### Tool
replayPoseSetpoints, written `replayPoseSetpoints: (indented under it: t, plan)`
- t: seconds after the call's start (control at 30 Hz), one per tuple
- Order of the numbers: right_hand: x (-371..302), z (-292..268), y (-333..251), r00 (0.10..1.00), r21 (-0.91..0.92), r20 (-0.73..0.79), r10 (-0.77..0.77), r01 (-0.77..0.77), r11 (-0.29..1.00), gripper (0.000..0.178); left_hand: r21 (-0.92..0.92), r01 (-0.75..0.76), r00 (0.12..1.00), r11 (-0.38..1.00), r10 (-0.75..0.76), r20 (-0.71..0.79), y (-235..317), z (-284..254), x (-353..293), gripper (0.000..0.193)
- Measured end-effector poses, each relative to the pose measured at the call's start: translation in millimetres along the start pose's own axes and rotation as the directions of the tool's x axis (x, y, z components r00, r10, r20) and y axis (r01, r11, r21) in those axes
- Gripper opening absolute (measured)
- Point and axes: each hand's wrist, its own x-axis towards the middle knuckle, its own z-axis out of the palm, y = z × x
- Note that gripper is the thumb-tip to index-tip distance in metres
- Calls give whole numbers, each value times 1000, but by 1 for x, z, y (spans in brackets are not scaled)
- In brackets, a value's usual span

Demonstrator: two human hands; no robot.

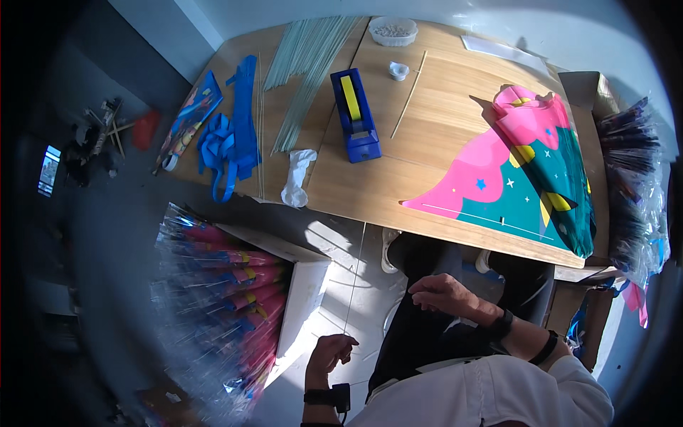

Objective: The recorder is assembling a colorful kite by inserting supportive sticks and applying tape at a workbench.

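My left hand [332, 352] hangs beside my left thigh, over the floor, with its fingers loosely bent and nothing visible in them. Above my lap is my right hand [445, 293], fingers slackly curved and also without a visible object. Both are apart from the wooden table [370, 192]. Nearest on the tabletop lies a pink and green printed sheet [484, 167] with stars and yellow shapes, its right part folded over in a loose pile. A blue tape dispenser [357, 117] with a yellow centre stands mid-table.
Thin pale rods [309, 64], blue strips [245, 117], crumpled white tissue [297, 178] and a white bowl of small pieces [393, 31] occupy the table. A box [306, 292] of plastic-wrapped colourful bundles [220, 306] stands left of me. More wrapped bundles [633, 185] rise at right.
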Motion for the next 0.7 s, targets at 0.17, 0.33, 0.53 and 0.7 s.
replayPoseSetpoints:
  t: [0.17, 0.33, 0.53, 0.7]
  plan:
    - [21, 56, -2, 998, 297, 6, -66, 61, 953, 25, 14, -59, 997, 998, 58, 60, 16, 61, -12, 35]
    - [28, 67, 14, 996, 593, 13, 93, -82, 801, 21, 137, 99, 993, 986, -107, 54, 23, 90, -17, 31]
    - [13, 62, 0, 970, 298, 176, 168, -215, 930, 23, 29, 34, 991, 999, -38, 129, -1, 57, -54, 36]
    - [9, 58, -14, 979, 317, 201, -14, -52, 947, 21, 34, 25, 970, 999, -33, 240, 7, 70, -43, 36]
